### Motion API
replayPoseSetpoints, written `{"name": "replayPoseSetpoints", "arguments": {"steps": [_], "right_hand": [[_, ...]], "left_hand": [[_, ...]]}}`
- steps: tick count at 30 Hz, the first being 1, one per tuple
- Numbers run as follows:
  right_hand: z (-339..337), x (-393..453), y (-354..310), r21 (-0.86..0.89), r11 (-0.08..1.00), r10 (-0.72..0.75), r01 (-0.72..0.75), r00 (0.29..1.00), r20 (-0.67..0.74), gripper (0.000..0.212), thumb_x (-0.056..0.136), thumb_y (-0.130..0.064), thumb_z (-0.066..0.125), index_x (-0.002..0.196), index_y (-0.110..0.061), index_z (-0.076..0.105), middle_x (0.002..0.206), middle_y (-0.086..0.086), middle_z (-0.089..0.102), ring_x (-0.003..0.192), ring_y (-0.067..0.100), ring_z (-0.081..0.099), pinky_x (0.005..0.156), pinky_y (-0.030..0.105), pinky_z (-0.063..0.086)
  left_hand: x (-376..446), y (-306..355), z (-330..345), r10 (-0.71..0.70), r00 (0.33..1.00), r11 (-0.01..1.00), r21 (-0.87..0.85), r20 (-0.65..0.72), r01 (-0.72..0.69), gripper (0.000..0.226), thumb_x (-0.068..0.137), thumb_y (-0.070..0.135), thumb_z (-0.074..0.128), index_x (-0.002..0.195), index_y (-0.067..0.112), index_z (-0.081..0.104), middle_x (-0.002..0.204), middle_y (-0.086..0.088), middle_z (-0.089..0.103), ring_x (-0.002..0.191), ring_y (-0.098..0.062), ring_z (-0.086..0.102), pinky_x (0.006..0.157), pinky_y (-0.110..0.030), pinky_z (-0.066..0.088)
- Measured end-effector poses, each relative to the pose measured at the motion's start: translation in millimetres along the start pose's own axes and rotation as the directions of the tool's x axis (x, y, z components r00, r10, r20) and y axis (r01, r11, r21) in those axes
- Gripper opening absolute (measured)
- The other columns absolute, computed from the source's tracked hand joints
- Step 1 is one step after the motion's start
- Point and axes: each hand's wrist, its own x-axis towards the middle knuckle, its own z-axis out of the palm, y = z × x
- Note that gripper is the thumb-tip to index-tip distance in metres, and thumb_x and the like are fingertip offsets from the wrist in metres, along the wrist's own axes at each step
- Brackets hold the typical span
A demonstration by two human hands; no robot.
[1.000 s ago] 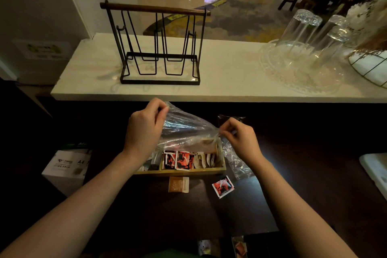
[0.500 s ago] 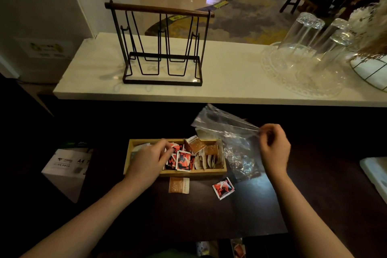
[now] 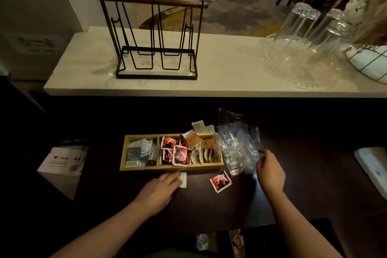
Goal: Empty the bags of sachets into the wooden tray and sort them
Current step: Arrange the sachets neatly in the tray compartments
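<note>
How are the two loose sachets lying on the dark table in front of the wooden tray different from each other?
The red sachet is printed red, black and white; the pale sachet looks plain and light.
The red sachet lies untouched and in full view; the pale sachet is partly covered by the left hand, which touches it.
The red sachet sits askew, nearer the right hand; the pale sachet lies close to the wooden tray.
Both lie flat outside the tray, still unsorted.

— How many compartments in the wooden tray [image 3: 171, 167]?
— Three, each holding sachets, too heaped to count.
— Loose ones on the dark table [image 3: 199, 205]?
— Two in front: a red sachet [image 3: 220, 181] and a pale sachet [image 3: 183, 179]. Two white sachets [image 3: 202, 127] behind.
— Bags?
— One crumpled clear bag [image 3: 238, 144].
— Up on the counter [image 3: 219, 69]?
— One wire rack [image 3: 155, 37], and upturned glasses [image 3: 310, 25] — three, maybe four.
</note>
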Motion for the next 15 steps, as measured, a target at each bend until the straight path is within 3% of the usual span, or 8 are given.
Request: {"name": "replayPoseSetpoints", "arguments": {"steps": [4,6,8,10,12,15], "right_hand": [[3.0,-0.8,7.0,-0.055,0.998,-0.003,0.009,0.995,0.096,0.026,0.087,-0.018,0.053,0.111,-0.019,0.063,0.108,0.010,0.064,0.101,0.031,0.058,0.077,0.039,0.049],[0.6,-2.0,9.2,-0.130,0.989,-0.071,0.072,0.997,0.014,0.023,0.085,-0.019,0.058,0.106,-0.014,0.067,0.107,0.014,0.060,0.100,0.033,0.055,0.080,0.042,0.048],[-1.3,-4.2,5.4,-0.195,0.959,-0.229,0.207,0.969,-0.097,0.021,0.081,-0.016,0.065,0.101,-0.010,0.067,0.098,0.014,0.059,0.090,0.032,0.055,0.074,0.042,0.049],[-0.7,-12.4,-8.6,-0.235,0.876,-0.451,0.422,0.889,-0.083,0.021,0.075,-0.012,0.070,0.096,-0.011,0.067,0.093,0.010,0.059,0.082,0.028,0.055,0.068,0.040,0.049],[4.7,-24.6,-26.7,-0.254,0.754,-0.617,0.606,0.786,0.043,0.026,0.070,-0.014,0.074,0.094,-0.015,0.066,0.093,0.005,0.061,0.081,0.024,0.056,0.068,0.035,0.049],[19.4,-42.3,-44.6,-0.173,0.635,-0.694,0.753,0.655,0.299,0.034,0.070,-0.014,0.075,0.101,-0.019,0.063,0.101,0.001,0.062,0.091,0.019,0.059,0.076,0.030,0.052]], "left_hand": [[6.5,0.9,5.0,-0.020,0.999,0.995,0.097,0.035,0.016,0.064,0.093,0.009,0.046,0.149,0.024,0.020,0.161,0.000,0.009,0.146,-0.024,0.014,0.113,-0.041,0.029],[10.2,0.8,6.5,-0.011,1.000,0.988,0.153,0.016,0.009,0.065,0.090,0.003,0.047,0.148,0.021,0.022,0.159,-0.003,0.016,0.143,-0.026,0.021,0.110,-0.041,0.033],[14.3,2.9,7.2,0.009,1.000,0.979,0.205,-0.009,-0.007,0.063,0.087,0.000,0.050,0.144,0.015,0.028,0.153,-0.009,0.028,0.135,-0.029,0.033,0.102,-0.041,0.040],[18.1,5.8,7.7,0.036,0.999,0.964,0.266,-0.009,-0.033,0.054,0.087,0.000,0.049,0.138,0.010,0.035,0.145,-0.013,0.038,0.125,-0.032,0.043,0.094,-0.042,0.044],[21.4,6.7,9.8,0.061,0.998,0.947,0.315,-0.002,-0.058,0.045,0.089,0.000,0.046,0.133,0.007,0.039,0.138,-0.016,0.045,0.118,-0.034,0.049,0.089,-0.043,0.046],[24.1,8.2,7.4,0.043,0.999,0.950,0.309,0.012,-0.045,0.037,0.091,0.003,0.043,0.128,0.006,0.042,0.129,-0.016,0.051,0.113,-0.033,0.052,0.085,-0.043,0.047]]}}
